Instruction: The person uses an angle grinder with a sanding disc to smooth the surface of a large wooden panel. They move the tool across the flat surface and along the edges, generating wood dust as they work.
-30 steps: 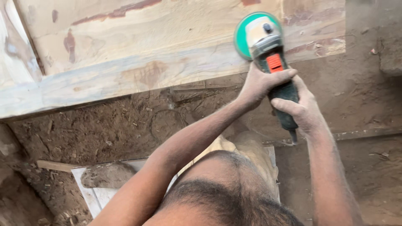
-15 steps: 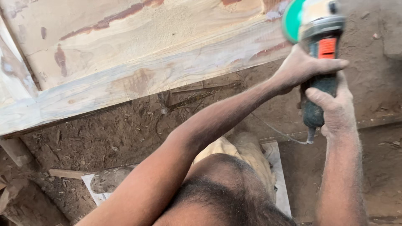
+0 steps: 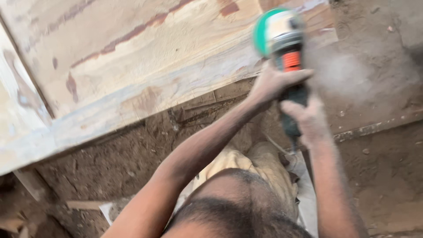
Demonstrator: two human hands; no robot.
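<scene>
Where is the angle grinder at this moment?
In the head view the angle grinder is at the upper right, its green head against the wooden slab near the lower edge. The left hand and right hand hold its body.

Grinder (image 3: 282, 48) disc is motion-blurred, and its tail end is hidden under the right hand (image 3: 308, 117). Dust haze right of the hands smears the ground. Board (image 3: 132, 66) runs off the top edge.
</scene>
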